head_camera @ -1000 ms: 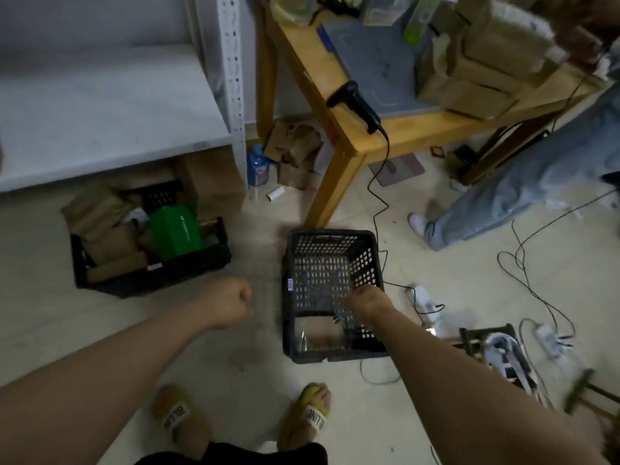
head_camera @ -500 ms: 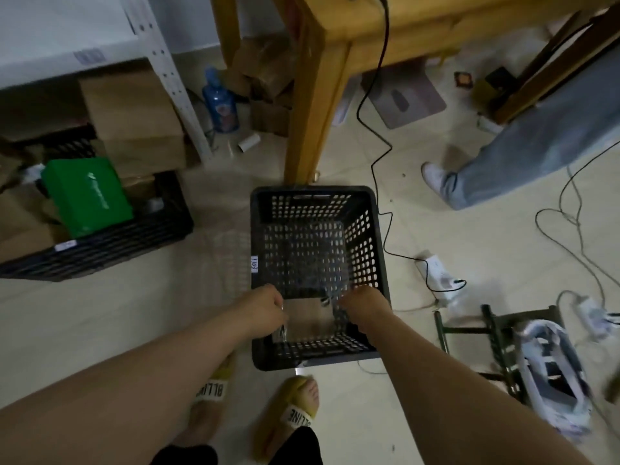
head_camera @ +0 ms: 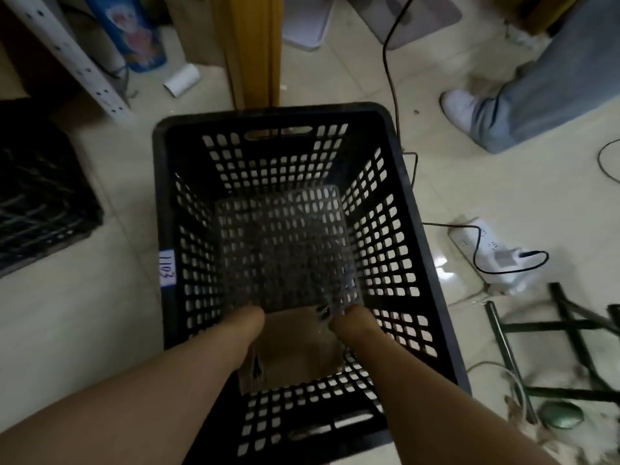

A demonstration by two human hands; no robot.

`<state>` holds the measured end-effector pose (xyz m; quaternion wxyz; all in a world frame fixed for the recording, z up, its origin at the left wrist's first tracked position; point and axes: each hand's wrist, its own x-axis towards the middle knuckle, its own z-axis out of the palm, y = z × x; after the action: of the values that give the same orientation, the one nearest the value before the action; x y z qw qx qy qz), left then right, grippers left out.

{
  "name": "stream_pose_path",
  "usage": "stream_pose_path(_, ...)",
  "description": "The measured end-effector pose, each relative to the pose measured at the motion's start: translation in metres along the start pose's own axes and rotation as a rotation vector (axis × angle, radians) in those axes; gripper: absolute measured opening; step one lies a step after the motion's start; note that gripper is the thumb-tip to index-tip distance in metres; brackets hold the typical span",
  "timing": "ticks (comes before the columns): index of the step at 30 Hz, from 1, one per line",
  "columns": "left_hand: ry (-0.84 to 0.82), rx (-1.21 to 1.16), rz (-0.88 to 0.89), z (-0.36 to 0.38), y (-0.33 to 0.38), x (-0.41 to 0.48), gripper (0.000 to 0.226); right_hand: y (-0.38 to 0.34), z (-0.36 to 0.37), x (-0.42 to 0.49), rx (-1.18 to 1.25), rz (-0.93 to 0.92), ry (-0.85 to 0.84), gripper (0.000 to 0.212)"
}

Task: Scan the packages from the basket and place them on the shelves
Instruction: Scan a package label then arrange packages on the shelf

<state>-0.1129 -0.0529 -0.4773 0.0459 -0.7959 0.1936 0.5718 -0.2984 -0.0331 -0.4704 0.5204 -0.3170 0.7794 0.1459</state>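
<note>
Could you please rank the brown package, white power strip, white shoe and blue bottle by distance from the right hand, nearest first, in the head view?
1. brown package: in basket, at the right hand.
2. white power strip: floor, right.
3. white shoe: back right.
4. blue bottle: back left.

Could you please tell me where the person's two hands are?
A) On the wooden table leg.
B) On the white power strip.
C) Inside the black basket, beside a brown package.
C: the left hand and right hand reach inside the black basket, flanking the brown package.
</note>
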Motion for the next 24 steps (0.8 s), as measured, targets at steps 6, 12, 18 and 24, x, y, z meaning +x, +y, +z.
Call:
stream_pose_path(6,0.009,-0.371,-0.105,0.019,-0.006,0.036,0.045,0.032,0.052,0.101,0.424,0.081,-0.098,0.065)
stream_pose_path(12,-0.108,-0.49,-0.214,-0.009,0.014,-0.038,0.048,0.047,0.02,0.053,0.788,0.224,-0.032,0.118)
stream_pose_path(18,-0.162,-0.57,-0.173,-0.046,0.037,-0.113,0.102,-0.008,-0.081,-0.142,1.091,0.163,0.056,0.083)
stream_pose_path(24,-0.239,-0.703,-0.133,-0.131,0.083,-0.274,0.101,-0.052,-0.17,-0.295,1.114,-0.001,0.101,0.06)
